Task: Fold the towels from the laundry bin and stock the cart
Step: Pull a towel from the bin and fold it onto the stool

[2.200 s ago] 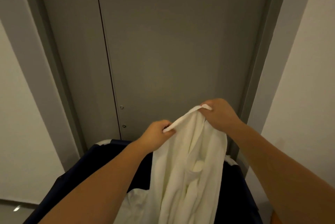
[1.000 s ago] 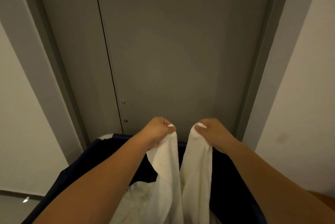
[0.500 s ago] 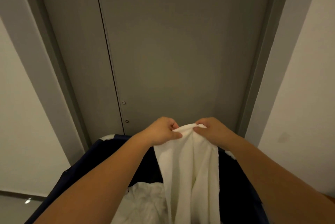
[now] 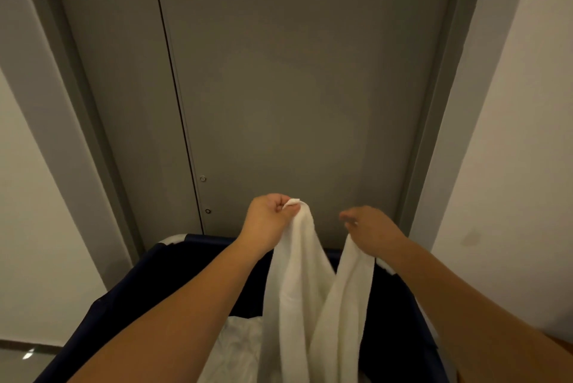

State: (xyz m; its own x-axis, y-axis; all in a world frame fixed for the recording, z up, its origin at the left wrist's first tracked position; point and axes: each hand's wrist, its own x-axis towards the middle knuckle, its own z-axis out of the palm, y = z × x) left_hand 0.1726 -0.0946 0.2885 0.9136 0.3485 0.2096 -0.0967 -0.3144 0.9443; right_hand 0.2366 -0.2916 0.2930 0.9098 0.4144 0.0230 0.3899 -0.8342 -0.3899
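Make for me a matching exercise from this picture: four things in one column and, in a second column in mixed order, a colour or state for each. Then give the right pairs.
Column one:
1. left hand
2. white towel
3. laundry bin
4. door

Column two:
a. dark blue
b. grey, behind the bin
c. pinches a towel corner
d. hangs down over the bin

Pairs: 1-c, 2-d, 3-a, 4-b.

A navy laundry bin (image 4: 148, 283) holds crumpled white linen (image 4: 242, 348) at its bottom.
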